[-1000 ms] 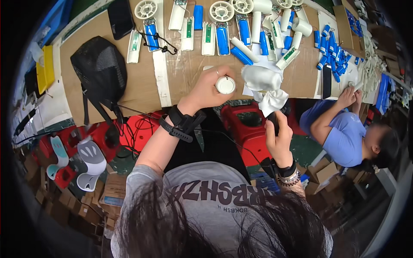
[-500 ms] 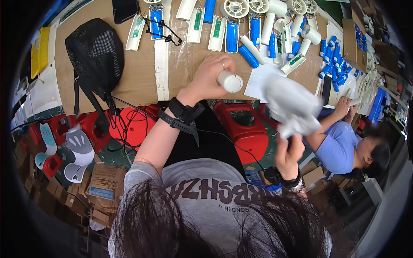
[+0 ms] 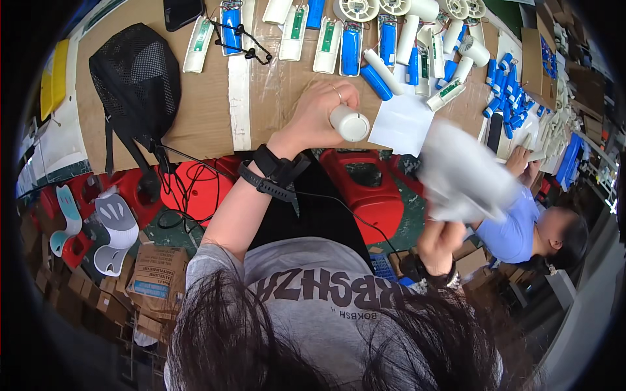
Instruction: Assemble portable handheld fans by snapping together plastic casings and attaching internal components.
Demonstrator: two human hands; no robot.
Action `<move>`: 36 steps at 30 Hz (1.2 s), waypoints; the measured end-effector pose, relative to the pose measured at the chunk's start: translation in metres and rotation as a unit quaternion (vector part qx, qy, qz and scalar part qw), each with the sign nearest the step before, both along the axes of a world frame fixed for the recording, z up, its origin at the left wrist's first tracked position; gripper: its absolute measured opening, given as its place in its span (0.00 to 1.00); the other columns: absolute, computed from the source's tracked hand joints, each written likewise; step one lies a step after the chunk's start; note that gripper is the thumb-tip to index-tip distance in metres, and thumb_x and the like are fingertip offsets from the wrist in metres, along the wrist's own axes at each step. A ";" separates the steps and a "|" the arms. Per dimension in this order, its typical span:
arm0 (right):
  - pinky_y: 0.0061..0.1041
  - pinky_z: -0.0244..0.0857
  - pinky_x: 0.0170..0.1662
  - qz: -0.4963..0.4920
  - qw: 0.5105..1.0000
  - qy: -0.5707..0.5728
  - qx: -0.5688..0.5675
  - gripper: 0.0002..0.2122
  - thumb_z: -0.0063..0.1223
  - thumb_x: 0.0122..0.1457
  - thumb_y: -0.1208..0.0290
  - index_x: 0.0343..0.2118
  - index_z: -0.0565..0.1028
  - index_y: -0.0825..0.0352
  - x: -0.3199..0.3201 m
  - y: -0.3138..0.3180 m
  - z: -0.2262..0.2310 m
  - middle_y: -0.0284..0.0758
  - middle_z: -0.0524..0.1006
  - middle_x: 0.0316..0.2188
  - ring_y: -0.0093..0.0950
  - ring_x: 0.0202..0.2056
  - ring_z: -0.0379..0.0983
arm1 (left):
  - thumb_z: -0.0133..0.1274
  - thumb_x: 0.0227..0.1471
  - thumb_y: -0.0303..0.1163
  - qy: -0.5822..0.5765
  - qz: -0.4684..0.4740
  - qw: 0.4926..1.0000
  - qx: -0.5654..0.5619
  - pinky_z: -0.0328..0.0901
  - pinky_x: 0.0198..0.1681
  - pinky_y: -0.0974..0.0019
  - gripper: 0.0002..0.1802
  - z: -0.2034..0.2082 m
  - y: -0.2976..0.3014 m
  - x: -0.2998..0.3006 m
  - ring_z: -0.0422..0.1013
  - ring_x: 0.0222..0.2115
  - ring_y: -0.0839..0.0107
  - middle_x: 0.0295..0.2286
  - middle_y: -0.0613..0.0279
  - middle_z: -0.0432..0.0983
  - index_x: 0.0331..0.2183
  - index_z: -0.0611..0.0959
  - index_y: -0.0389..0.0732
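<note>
My left hand [image 3: 321, 112] is wrapped round a short white cylinder [image 3: 352, 124] over the table's near edge, its round end turned toward me. Off to the right, my right hand [image 3: 441, 242] is closed on the gathered lower end of a limp white bag or cloth [image 3: 466, 173]. Motion blurs this white thing, so its exact kind is hard to make out. A white sheet of paper [image 3: 401, 124] lies on the table between the two hands.
Blue battery cells [image 3: 505, 91], opened white handle shells [image 3: 328, 45] and round white fan heads [image 3: 357, 8] crowd the table's far side. A black mesh bag [image 3: 137, 78] lies left. Red stools [image 3: 368, 195] stand below. A person in blue [image 3: 512, 225] works at the right.
The limp white thing has swung right and slightly down, with my right hand lower. My left hand keeps the cylinder nearly in place. The view has shifted slightly.
</note>
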State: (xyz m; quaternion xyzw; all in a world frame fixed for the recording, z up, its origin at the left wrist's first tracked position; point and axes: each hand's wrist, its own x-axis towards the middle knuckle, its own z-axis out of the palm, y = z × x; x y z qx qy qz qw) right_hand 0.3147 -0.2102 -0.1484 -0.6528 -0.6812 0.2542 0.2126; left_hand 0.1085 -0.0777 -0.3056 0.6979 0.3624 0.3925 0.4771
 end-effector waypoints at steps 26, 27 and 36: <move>0.26 0.64 0.31 0.001 0.991 0.008 -0.134 0.15 0.45 0.54 0.78 0.45 0.65 0.73 -0.016 0.007 -0.014 0.44 0.72 0.29 0.36 0.27 0.70 | 0.59 0.27 0.32 -0.014 0.021 0.998 0.049 0.59 0.30 0.65 0.17 -0.006 0.004 0.004 0.66 0.25 0.62 0.21 0.64 0.66 0.22 0.68 0.43; 0.23 0.63 0.29 0.008 0.993 -0.003 -0.120 0.15 0.43 0.56 0.76 0.46 0.65 0.73 -0.014 0.007 -0.016 0.41 0.72 0.27 0.30 0.25 0.69 | 0.59 0.27 0.32 -0.014 0.022 0.998 0.049 0.59 0.30 0.65 0.17 -0.007 0.003 0.003 0.66 0.25 0.62 0.21 0.64 0.66 0.22 0.68 0.43; 0.20 0.60 0.26 -0.067 0.992 0.033 -0.100 0.14 0.42 0.57 0.73 0.45 0.66 0.73 -0.006 0.008 0.003 0.37 0.71 0.24 0.24 0.23 0.69 | 0.59 0.28 0.28 0.019 0.011 0.999 0.034 0.62 0.31 0.67 0.15 -0.022 0.004 0.001 0.68 0.27 0.64 0.26 0.64 0.71 0.21 0.68 0.43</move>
